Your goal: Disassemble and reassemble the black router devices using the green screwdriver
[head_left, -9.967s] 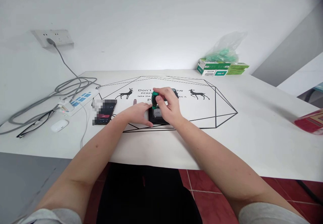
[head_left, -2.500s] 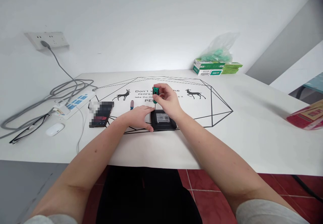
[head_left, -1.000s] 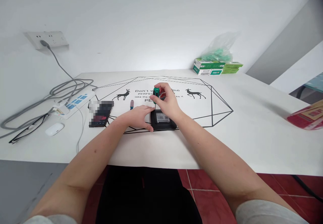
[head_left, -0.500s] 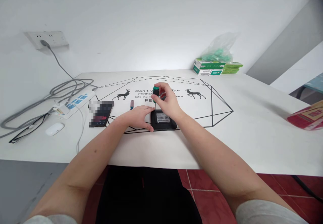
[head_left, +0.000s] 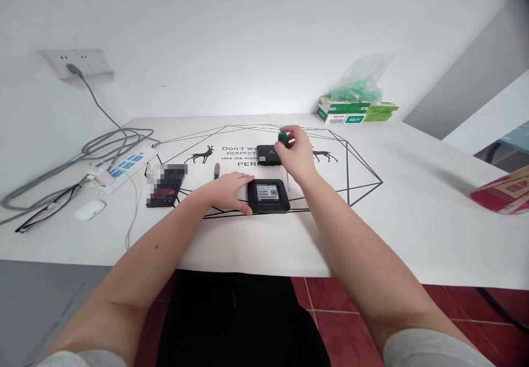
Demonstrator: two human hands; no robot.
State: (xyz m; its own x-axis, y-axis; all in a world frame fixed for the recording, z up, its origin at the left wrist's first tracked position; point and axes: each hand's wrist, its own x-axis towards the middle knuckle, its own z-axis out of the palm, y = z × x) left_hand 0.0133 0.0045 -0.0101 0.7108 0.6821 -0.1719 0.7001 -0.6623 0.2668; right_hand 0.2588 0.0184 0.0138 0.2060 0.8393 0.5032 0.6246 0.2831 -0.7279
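Observation:
My right hand [head_left: 296, 155] grips a green-and-black screwdriver [head_left: 283, 138]. Its thin shaft points down beside the right edge of a black hard drive case [head_left: 285, 208], apart from it. Inside the case lies a drive with a white label [head_left: 268, 192]. My left hand [head_left: 231, 192] braces the case's left edge, fingertips at the far corner and thumb at the near one. Behind, partly covered by my right hand, lies a flat black cover [head_left: 266, 155]. A second screwdriver [head_left: 217, 171] with a pinkish handle rests just beyond my left hand.
To the left are a phone [head_left: 167, 188], a power strip [head_left: 128, 166] with grey cables, glasses [head_left: 47, 210] and a white earbud case [head_left: 90, 210]. Green-and-white boxes [head_left: 343, 111] stand at the back right under a plastic bag. A red package [head_left: 502, 193] sits at the right.
My right hand has lifted the screwdriver off the case's far left corner and moved it right. The flat black cover behind now shows more. My left hand has stayed in place.

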